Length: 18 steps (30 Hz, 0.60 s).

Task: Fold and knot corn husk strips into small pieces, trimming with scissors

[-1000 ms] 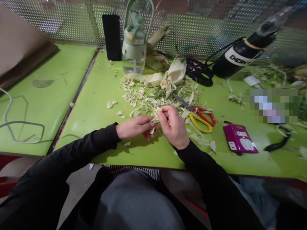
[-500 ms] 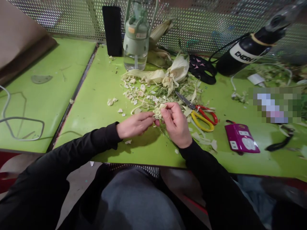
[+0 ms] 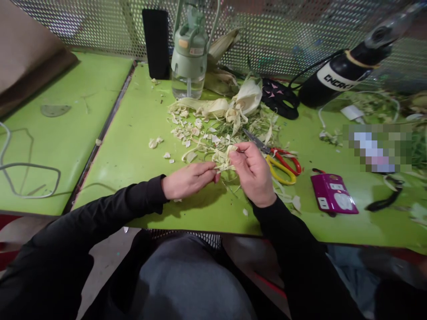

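My left hand (image 3: 188, 179) and my right hand (image 3: 254, 173) meet over the green table (image 3: 140, 133), both in black sleeves. Between their fingertips they pinch a small pale bundle of corn husk strips (image 3: 224, 159). The left fingers grip its near end, the right fingers are curled round its far end. Just beyond lies a heap of husk scraps (image 3: 213, 129) with larger husk leaves (image 3: 245, 100). Scissors with red and yellow handles (image 3: 282, 163) lie right beside my right hand.
A pale green water bottle (image 3: 190, 53) and a black block (image 3: 156, 42) stand at the back by the perforated metal screen. A black bottle (image 3: 343, 73) lies at the right, a magenta device (image 3: 333, 195) near the front edge. A cable (image 3: 20, 169) loops on the left table.
My right hand has shifted slightly right and pulled the husk bundle out longer between the two hands. The view has tilted a little.
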Available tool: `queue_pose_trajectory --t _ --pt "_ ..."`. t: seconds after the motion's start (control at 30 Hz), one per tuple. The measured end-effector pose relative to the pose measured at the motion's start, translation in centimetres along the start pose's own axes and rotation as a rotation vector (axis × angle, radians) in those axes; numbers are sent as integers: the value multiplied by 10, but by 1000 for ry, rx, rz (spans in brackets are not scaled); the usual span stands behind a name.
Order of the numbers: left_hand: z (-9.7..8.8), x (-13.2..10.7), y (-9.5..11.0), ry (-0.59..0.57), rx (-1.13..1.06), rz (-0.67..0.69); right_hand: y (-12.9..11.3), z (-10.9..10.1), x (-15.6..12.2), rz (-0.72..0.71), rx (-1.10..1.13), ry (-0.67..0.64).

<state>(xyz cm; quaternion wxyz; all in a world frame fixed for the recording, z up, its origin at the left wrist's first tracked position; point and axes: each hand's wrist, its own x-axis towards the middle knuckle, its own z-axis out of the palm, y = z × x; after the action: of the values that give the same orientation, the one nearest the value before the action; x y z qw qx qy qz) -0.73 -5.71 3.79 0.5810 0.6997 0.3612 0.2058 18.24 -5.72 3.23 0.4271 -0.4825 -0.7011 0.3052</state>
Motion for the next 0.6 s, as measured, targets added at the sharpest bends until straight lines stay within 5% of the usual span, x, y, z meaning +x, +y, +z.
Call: queue_pose_trajectory --t 0.17,0.3,0.6 --pt "4 4 -9 170 -40 34 -1 3 -1 -30 -22 -33" --pt "7 6 -12 145 -176 76 -5 9 -6 -55 -116 -10" --pt "6 1 0 277 -87 38 -8 12 -6 124 299 -100"
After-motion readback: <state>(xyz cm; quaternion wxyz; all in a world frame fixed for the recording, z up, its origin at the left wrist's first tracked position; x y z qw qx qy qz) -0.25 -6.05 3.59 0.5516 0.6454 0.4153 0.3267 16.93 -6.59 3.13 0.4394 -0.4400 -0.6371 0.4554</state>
